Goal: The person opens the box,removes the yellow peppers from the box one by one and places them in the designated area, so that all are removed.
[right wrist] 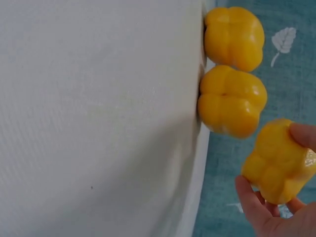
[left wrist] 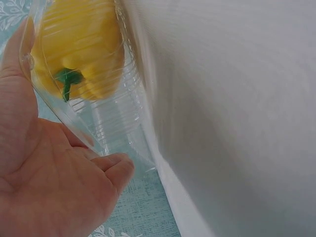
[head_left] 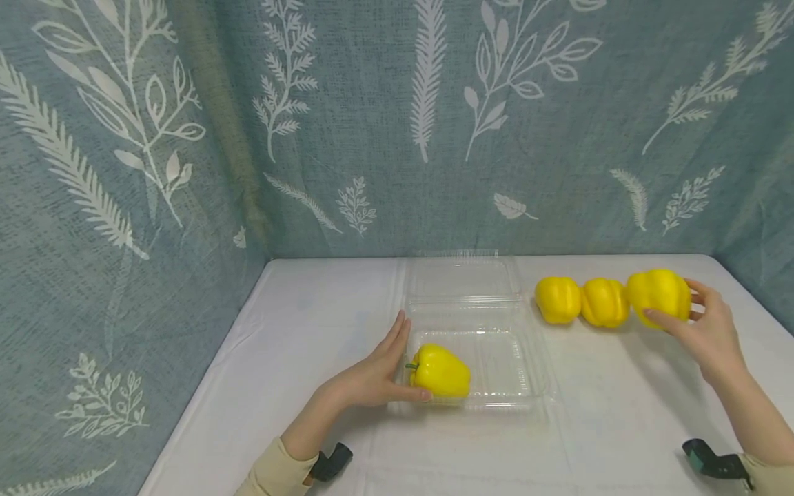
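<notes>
My right hand (head_left: 713,334) grips a yellow bell pepper (head_left: 659,297) between thumb and fingers. In the right wrist view this held bell pepper (right wrist: 277,160) is raised clear of the table, beside two other yellow bell peppers (right wrist: 233,101). My left hand (head_left: 375,375) lies along the left side of a clear plastic clamshell container (head_left: 496,399), fingers straight, thumb at its front rim. Inside the container's left part lies one yellow bell pepper (head_left: 442,372), its green stem pointing left. The left wrist view shows that pepper (left wrist: 81,44) through the clear wall.
The container's lid (head_left: 462,279) is folded back behind its base. To its right, two bell peppers (head_left: 558,300) sit side by side on the white-covered table (head_left: 620,413). A blue-green leaf-patterned curtain (head_left: 384,124) hangs behind and at the sides.
</notes>
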A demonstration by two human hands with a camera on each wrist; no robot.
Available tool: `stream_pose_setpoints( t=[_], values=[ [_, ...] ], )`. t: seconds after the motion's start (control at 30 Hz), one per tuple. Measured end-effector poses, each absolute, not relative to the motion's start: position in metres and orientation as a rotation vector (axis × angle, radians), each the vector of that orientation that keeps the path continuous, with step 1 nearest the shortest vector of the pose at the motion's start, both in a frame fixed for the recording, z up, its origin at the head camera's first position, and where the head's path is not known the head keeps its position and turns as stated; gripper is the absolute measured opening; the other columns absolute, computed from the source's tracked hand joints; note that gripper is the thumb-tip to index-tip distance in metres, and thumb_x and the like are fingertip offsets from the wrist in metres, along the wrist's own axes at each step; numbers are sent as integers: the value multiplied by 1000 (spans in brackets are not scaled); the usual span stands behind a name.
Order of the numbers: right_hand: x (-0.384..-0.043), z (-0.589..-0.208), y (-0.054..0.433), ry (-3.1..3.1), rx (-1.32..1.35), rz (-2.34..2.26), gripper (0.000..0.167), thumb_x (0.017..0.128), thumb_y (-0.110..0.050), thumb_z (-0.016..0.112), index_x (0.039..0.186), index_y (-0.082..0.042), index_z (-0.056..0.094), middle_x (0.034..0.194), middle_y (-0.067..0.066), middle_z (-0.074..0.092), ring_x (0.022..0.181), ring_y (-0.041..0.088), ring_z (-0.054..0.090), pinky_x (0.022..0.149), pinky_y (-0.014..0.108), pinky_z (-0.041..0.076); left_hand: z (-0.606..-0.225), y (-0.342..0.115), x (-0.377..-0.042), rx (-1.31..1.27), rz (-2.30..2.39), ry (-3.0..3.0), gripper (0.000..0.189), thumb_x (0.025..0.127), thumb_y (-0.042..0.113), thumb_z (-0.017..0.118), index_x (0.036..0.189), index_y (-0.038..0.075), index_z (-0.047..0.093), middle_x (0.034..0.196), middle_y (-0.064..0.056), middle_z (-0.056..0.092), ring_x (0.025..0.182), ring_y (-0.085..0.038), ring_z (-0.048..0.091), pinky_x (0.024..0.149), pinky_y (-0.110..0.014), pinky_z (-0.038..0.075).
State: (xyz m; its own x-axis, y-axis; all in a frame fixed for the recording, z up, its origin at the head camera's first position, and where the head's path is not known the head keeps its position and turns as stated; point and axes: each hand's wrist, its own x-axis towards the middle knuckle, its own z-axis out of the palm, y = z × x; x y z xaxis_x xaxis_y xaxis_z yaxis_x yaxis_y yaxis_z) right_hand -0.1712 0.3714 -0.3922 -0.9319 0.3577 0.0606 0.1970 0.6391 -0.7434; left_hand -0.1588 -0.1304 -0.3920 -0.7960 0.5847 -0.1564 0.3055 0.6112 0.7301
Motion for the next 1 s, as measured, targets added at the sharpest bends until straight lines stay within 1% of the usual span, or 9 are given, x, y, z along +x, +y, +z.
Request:
stream_pose_setpoints(
  t=[0.03,0.1,0.13,0.2,0.37,0.47,0.57,0.7,1.0],
  values=[
    [-175,-400,378,-2654,-465,1165,96,90,-42,67,155,-1,9,146,35,22,122,54,33,72,46,55,-392,-130,-159,712,1009,2459,123,80,52,76,154,4,-9,159,-14,-23,146,-37,-9,115,-56,14],
    [-185,-417,394,-2649,-472,1152,100,88,-47,68,156,-3,8,147,34,22,122,53,35,61,29,54,-391,-130,-159,710,1005,2460,123,80,53,76,155,5,-9,159,-13,-23,146,-36,-8,115,-56,14],
    [-189,-423,401,-2646,-472,1158,102,87,-49,69,156,-4,8,148,33,21,122,53,35,59,28,54,-391,-130,-159,710,1005,2461,123,80,53,76,155,5,-9,159,-13,-23,146,-37,-8,115,-56,14],
    [-197,-438,416,-2651,-454,1139,105,85,-51,70,156,-4,8,147,34,21,120,53,36,53,18,48,-391,-130,-159,713,1006,2460,123,80,53,76,155,4,-9,159,-14,-23,146,-37,-8,115,-56,14],
    [-208,-459,434,-2672,-438,1077,107,85,-52,70,155,0,8,145,37,22,115,52,39,55,15,42,-391,-130,-159,721,1011,2458,122,80,52,76,154,4,-9,159,-14,-23,146,-37,-8,115,-56,14],
    [-210,-458,434,-2684,-422,1065,106,85,-49,71,153,4,9,141,40,24,111,52,40,59,21,45,-391,-130,-159,719,1009,2461,122,80,52,76,154,4,-8,159,-14,-23,146,-37,-8,115,-55,15],
    [-210,-456,433,-2701,-415,1057,106,85,-49,70,152,7,10,139,43,24,112,54,38,68,43,51,-391,-130,-159,716,1006,2464,122,80,52,76,155,4,-8,159,-14,-23,146,-36,-8,115,-55,15],
    [-211,-457,434,-2730,-422,1049,106,86,-50,69,151,9,9,137,46,23,116,58,33,85,70,41,-391,-130,-159,712,1007,2464,122,80,51,76,155,4,-8,159,-14,-23,146,-36,-8,115,-55,14],
    [-198,-430,408,-2805,-454,1014,99,88,-40,69,147,16,12,134,49,21,117,61,30,90,72,36,-392,-130,-159,712,1009,2466,122,80,51,76,155,4,-8,159,-14,-22,146,-36,-8,115,-55,14]
  ],
)
